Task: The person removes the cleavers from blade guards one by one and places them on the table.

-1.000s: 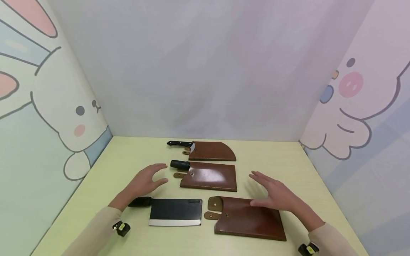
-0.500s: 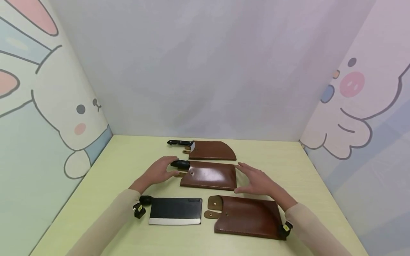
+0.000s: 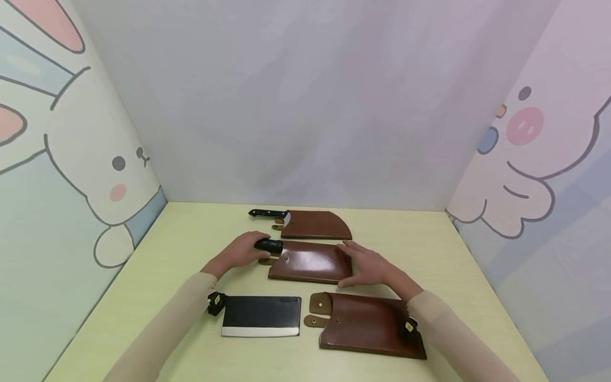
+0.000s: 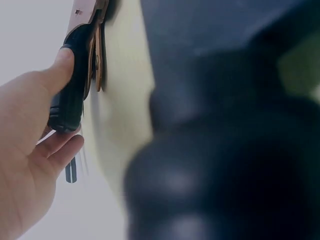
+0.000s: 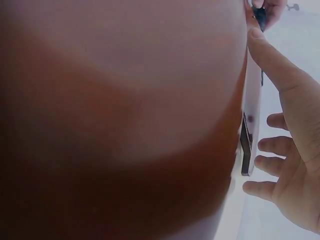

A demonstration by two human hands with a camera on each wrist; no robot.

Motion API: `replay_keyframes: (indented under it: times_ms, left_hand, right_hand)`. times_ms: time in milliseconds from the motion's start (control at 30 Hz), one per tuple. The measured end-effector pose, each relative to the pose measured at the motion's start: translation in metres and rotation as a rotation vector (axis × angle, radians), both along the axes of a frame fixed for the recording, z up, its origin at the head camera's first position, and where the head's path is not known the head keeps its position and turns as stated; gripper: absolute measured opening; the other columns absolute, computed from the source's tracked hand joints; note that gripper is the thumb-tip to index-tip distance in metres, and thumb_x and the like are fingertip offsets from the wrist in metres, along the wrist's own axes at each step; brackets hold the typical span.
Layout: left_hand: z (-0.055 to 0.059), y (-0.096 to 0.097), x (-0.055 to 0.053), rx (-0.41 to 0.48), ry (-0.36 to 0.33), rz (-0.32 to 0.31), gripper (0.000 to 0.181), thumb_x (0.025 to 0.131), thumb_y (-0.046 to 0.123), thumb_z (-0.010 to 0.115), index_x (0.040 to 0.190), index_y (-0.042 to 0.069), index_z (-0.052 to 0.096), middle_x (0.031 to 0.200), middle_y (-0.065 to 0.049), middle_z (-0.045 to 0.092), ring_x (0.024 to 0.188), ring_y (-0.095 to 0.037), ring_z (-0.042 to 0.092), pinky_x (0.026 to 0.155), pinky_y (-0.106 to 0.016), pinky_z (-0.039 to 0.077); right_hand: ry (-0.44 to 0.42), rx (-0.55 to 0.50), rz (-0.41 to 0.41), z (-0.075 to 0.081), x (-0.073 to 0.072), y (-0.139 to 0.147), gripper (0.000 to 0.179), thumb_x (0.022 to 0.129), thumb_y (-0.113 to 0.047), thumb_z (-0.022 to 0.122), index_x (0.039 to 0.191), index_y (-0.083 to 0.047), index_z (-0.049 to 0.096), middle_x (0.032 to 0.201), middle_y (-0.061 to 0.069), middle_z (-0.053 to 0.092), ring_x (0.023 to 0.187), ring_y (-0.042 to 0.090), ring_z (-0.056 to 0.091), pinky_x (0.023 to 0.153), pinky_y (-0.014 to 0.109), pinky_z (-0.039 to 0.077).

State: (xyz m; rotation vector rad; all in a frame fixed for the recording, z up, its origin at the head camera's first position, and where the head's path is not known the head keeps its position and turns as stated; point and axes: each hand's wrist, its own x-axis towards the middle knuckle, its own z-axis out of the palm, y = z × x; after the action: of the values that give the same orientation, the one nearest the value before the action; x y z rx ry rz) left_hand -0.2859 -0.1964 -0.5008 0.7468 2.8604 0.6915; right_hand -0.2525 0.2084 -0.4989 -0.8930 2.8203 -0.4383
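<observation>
Tabletop (image 3: 267, 362), rounded handle (image 3: 274, 246), glossy leather sheath (image 3: 310, 262)

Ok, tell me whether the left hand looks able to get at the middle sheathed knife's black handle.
Very likely yes: the left hand is right at the black handle, which sticks out of its brown sheath, and nothing visible blocks the way.

This looks to me like a small booth (image 3: 305, 175), the yellow table (image 3: 420, 239) closed in by a grey far backdrop (image 3: 305, 106), a cartoon rabbit panel (image 3: 71, 175) left and a pig panel (image 3: 558, 159) right.
</observation>
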Motion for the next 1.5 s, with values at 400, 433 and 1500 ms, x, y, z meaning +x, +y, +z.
replay_keyframes:
  times_ms: [400,433,1500]
  left_hand:
    - [-0.002,0.004,-0.007,-0.059,0.020,-0.042,0.046,0.099,0.030,0.070,0.134,0.002,0.063,0.121,-0.015,0.066,0.110,-0.029,0.062,0.095,-0.049,0.050]
    - [-0.001,0.005,-0.007,-0.065,0.021,-0.046,0.045,0.099,0.030,0.069,0.134,0.002,0.063,0.121,-0.015,0.066,0.109,-0.029,0.062,0.095,-0.050,0.050]
    - [0.027,0.008,0.011,-0.092,0.157,-0.037,0.037,0.101,0.028,0.067,0.128,0.004,0.064,0.112,-0.011,0.068,0.099,-0.026,0.063,0.083,-0.046,0.050]
  right_hand:
    - [-0.044,0.045,0.038,-0.006,-0.008,-0.005,0.121,0.071,-0.078,0.076,0.163,-0.018,0.027,0.166,0.019,0.027,0.152,0.038,0.028,0.112,0.056,0.040]
    - [-0.047,0.048,0.042,-0.006,-0.008,-0.005,0.122,0.071,-0.078,0.077,0.164,-0.017,0.026,0.166,0.019,0.026,0.152,0.039,0.027,0.112,0.056,0.040]
    - [0.118,-0.030,0.077,0.017,-0.007,0.000,0.115,0.068,-0.066,0.086,0.159,-0.014,0.037,0.158,0.021,0.039,0.144,0.040,0.042,0.107,0.056,0.045]
